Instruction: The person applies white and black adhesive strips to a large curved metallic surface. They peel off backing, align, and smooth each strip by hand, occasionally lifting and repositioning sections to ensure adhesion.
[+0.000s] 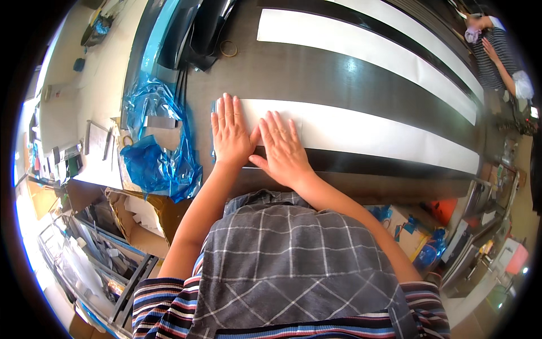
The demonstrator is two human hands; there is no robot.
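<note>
My left hand (230, 135) lies flat over the left end of a long white strip (361, 130), fingers stretched away from me. Close beside it, my right hand (281, 147) presses flat on the same strip, its fingers a little spread. The two thumbs nearly meet. Under the white strip a black strip (361, 161) shows along the near side. Both hands are empty, and they cover part of the strip's left end.
Farther back on the dark table (237, 73) lie another white strip (339, 48) and a ring (228, 48). Crumpled blue film (152, 161) sits left of my hands. A cardboard box (135, 220) stands below left. A person (497, 59) is at the far right.
</note>
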